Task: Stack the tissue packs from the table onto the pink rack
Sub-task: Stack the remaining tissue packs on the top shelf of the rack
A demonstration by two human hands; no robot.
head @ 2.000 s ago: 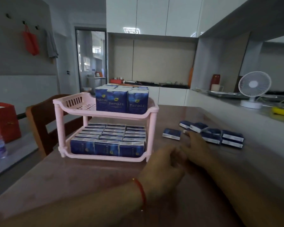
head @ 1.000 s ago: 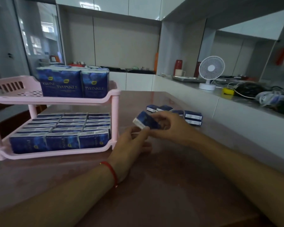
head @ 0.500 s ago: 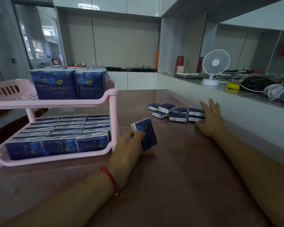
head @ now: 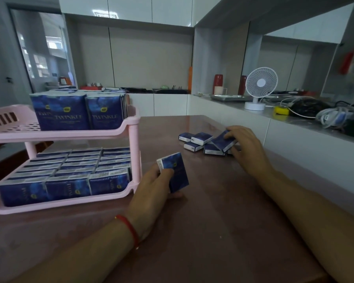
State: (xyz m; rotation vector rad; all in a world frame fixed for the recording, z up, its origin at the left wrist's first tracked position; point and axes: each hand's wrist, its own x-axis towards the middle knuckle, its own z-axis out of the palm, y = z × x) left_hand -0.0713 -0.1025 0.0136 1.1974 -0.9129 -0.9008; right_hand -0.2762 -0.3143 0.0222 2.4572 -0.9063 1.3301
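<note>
Nearest, the left hand (head: 151, 190) with a red wrist string grips one upright dark-blue rectangular tissue pack (head: 175, 172) just beside the two-tier pink plastic rack (head: 129, 129). Farther back, the right hand (head: 245, 148) clasps a tilted blue pack (head: 223, 140) atop the loose packs (head: 196, 140) on the brown table (head: 213, 221).

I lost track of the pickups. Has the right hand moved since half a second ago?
Yes. The right hand has closed onto a tissue pack in the pile on the table, having been flat beside it.
</note>
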